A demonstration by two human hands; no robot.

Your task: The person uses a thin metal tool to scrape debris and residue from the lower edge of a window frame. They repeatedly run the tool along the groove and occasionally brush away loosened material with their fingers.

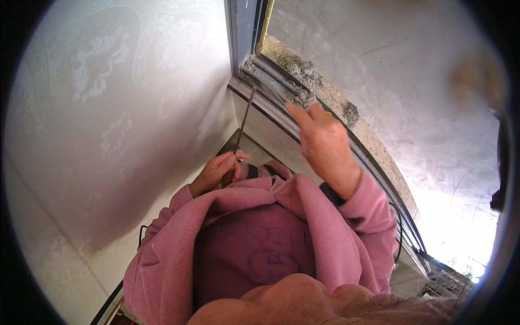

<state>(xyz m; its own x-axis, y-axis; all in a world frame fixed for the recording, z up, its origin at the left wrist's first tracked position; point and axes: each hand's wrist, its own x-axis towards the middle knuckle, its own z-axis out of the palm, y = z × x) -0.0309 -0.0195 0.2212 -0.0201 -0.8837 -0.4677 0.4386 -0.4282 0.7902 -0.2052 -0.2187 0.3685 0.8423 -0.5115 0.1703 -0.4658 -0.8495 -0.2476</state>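
Note:
My left hand (219, 170) is closed around the lower end of a long thin metal rod (245, 115). The rod's upper tip meets the inner edge of a sliding-window track (280, 107), close to the corner. To the right, my right hand (327, 148) is curled above the track, gripping a thin narrow tool (273, 90) that slants along the channel toward the corner. My fingers hide the tool's near end. Grey clumps of debris (304, 97) lie in and beside the channel.
Patterned wallpaper (101, 122) covers the wall at left. The grey window frame (243, 32) rises from the corner. Outside the track runs a rough, crumbling ledge (378, 146), with a plastered surface (390, 73) beyond it. A dark cord (400, 227) hangs by my right sleeve.

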